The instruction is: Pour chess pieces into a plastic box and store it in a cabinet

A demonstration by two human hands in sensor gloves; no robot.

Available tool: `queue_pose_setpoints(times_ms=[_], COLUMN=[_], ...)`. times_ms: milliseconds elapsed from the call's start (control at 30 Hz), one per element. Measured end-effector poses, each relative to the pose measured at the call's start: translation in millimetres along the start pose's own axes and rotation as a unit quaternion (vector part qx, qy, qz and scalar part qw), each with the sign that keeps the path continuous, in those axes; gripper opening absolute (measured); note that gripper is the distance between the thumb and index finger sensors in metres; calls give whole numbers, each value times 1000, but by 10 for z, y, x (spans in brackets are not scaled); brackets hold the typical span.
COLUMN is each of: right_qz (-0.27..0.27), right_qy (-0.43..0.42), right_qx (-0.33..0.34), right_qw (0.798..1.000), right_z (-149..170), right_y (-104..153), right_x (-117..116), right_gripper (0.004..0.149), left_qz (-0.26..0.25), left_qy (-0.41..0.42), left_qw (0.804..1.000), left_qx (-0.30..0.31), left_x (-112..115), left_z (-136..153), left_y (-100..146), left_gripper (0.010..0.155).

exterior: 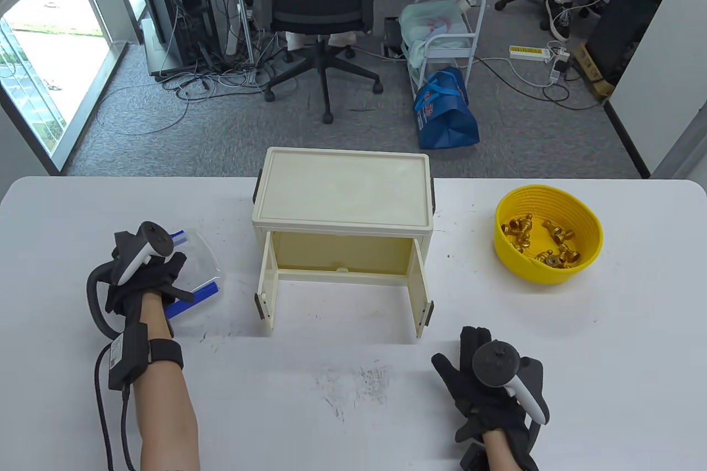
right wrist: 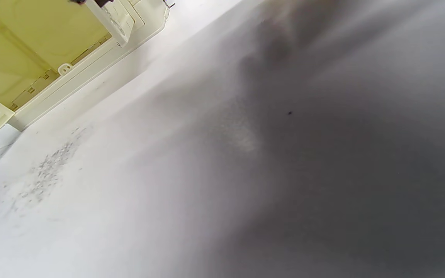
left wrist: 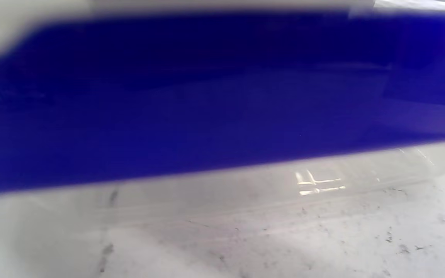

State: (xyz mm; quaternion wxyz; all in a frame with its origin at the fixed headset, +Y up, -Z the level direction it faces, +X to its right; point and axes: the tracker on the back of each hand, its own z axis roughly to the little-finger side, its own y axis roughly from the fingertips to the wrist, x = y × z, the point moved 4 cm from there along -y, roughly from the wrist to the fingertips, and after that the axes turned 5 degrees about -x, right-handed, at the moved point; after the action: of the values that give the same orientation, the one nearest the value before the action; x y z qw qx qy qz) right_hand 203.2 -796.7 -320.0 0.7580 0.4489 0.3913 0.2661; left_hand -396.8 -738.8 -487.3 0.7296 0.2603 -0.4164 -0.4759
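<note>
The left hand grips the plastic box at nine o'clock (right hand flat, fingers spread); it should lift it level toward the bowl.

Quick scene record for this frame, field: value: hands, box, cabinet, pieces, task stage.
left hand: left hand on the clear plastic box with blue clips, at the table's left; grip itself hidden under the glove and tracker
right hand: right hand flat on the table, fingers straight, holding nothing
cabinet: cream cabinet at table centre, both doors open, inside looks bare
pieces: gold chess pieces in the yellow bowl at right
task stage: nothing poured yet; box outside the cabinet
</note>
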Motion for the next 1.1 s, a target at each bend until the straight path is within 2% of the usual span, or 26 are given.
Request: queue_pose_setpoints(times_ms=[133, 300, 667, 900, 1100], right_qz=[-7, -4, 9, 15, 10], right_qy=[-17, -16, -8, 6, 13], right_qx=[5, 4, 25, 34, 33], right_qw=[1000, 1000, 1000, 999, 999], right_z=[16, 30, -7, -52, -65], right_y=[-15, 0, 107, 153, 152], right_x=[9, 15, 51, 52, 33], right_gripper=[84, 84, 84, 84, 84], left_qz=[-8, -30, -26, -12, -25], left_qy=[-33, -32, -59, -105, -193], left_qw=[999, 999, 996, 991, 975], left_qx=[10, 26, 55, 79, 104], left_x=[4, 82, 303, 329, 367], left_z=[24, 80, 124, 0, -163], left_y=[79, 250, 820, 1185, 1472], left_gripper=[77, 77, 80, 84, 87])
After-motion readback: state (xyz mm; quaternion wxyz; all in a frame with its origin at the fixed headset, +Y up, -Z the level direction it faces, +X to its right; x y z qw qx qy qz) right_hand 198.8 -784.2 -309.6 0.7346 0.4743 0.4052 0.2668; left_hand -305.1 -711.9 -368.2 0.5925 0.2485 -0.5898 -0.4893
